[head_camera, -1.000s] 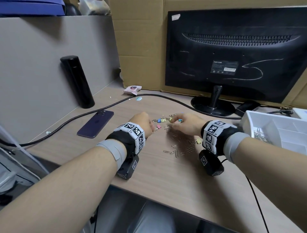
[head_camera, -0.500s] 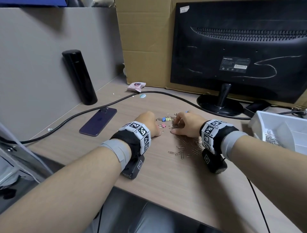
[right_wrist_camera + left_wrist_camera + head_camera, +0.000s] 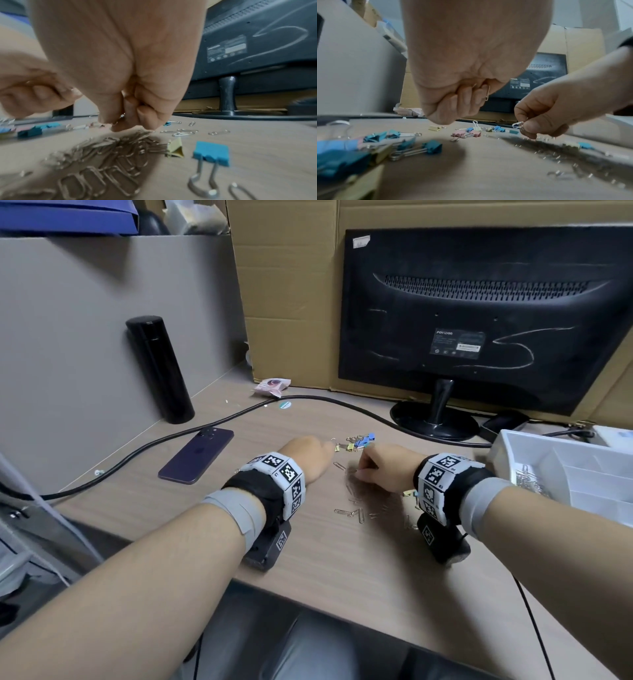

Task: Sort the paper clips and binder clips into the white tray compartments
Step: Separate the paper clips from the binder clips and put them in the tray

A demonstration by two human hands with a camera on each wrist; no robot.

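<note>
Silver paper clips point(image 3: 356, 510) lie scattered on the wooden desk between my wrists, and coloured binder clips point(image 3: 359, 441) sit just beyond my hands. My left hand point(image 3: 310, 455) is curled into a fist, and the left wrist view shows a paper clip point(image 3: 487, 93) held in its fingers. My right hand point(image 3: 380, 465) pinches paper clips point(image 3: 518, 124) just above the pile point(image 3: 109, 152). A blue binder clip point(image 3: 211, 152) and a yellow one point(image 3: 175, 148) lie under my right wrist. The white tray point(image 3: 561, 470) stands at the right, with paper clips point(image 3: 529, 479) in one compartment.
A dark phone point(image 3: 197, 455) and a black flask point(image 3: 159, 369) sit at the left by a grey partition. A black cable point(image 3: 212, 421) crosses the desk. The monitor point(image 3: 479, 316) on its stand point(image 3: 435, 422) and cardboard stand behind. The desk's front edge is near my forearms.
My right hand has drawn back toward me from the binder clips to the paper clip pile. The left hand has stayed in place, still curled. The head view has shifted slightly.
</note>
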